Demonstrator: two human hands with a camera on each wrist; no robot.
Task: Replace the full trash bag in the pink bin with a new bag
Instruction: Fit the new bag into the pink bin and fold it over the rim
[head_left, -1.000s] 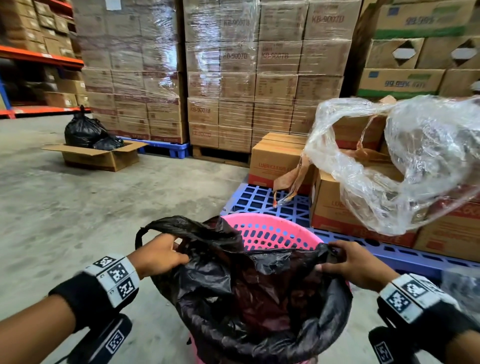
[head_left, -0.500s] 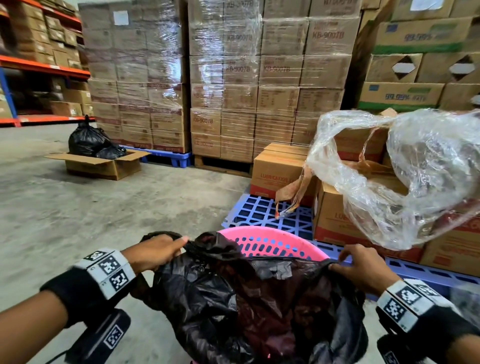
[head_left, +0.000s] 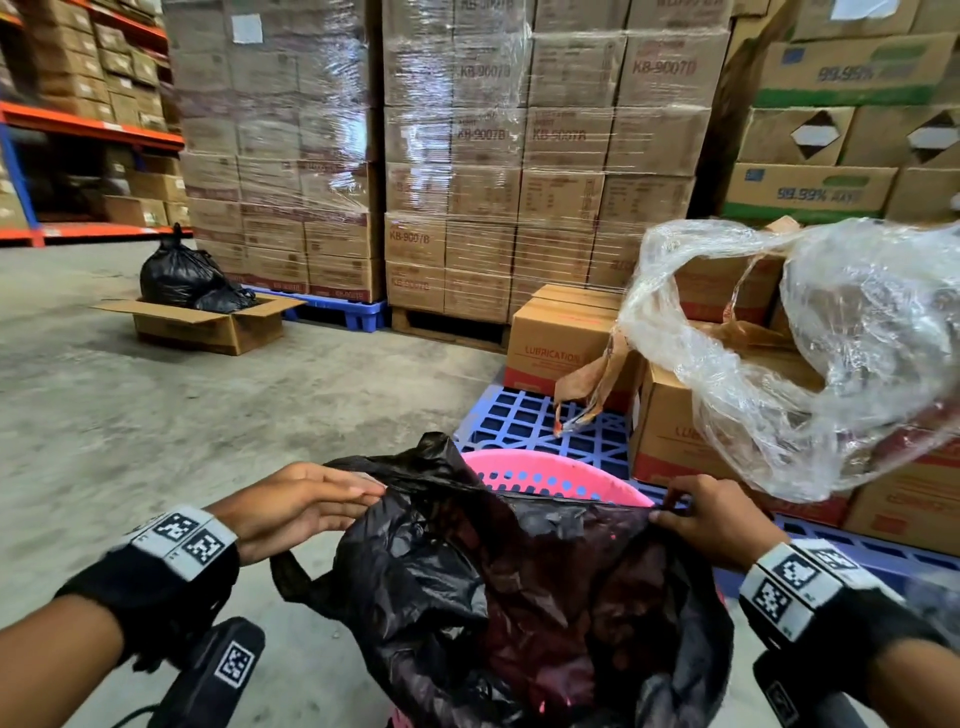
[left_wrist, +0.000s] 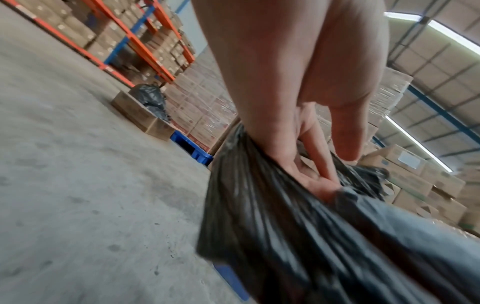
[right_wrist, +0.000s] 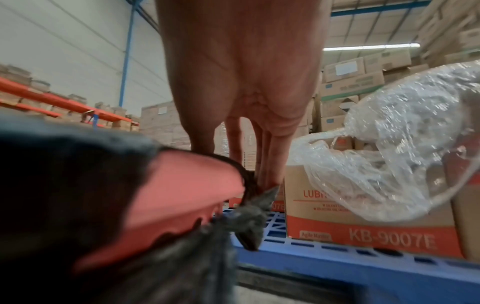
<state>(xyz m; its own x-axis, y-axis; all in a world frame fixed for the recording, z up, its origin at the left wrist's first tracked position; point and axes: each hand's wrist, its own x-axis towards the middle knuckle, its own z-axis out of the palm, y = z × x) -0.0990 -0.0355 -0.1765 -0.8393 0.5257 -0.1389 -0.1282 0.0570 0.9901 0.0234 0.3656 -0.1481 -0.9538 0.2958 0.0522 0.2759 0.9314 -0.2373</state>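
A black trash bag (head_left: 493, 597) full of rubbish sits in the pink perforated bin (head_left: 545, 470) at the bottom centre. Only the bin's far rim shows above the bag. My left hand (head_left: 358, 501) lies with straight fingers against the bag's left edge, and a bag handle loop hangs below it. In the left wrist view those fingers (left_wrist: 311, 160) press into the bag's folds (left_wrist: 311, 246) with the thumb held apart. My right hand (head_left: 662, 512) pinches the bag's right rim. In the right wrist view its fingers (right_wrist: 270, 164) hold the rim beside the bin's pink edge (right_wrist: 176, 195).
Crumpled clear plastic wrap (head_left: 831, 353) hangs over cartons (head_left: 561, 343) on a blue pallet (head_left: 540, 421) just behind and right of the bin. Tied black bags (head_left: 182, 275) sit in an open cardboard box (head_left: 208, 325) far left. Wrapped carton stacks (head_left: 452, 156) line the back; bare concrete floor (head_left: 182, 415) lies to the left.
My left hand has let go of its curled grip and now has straight fingers on the bag. The bag's rim has risen and its mouth has drawn narrower. The right hand keeps its pinch.
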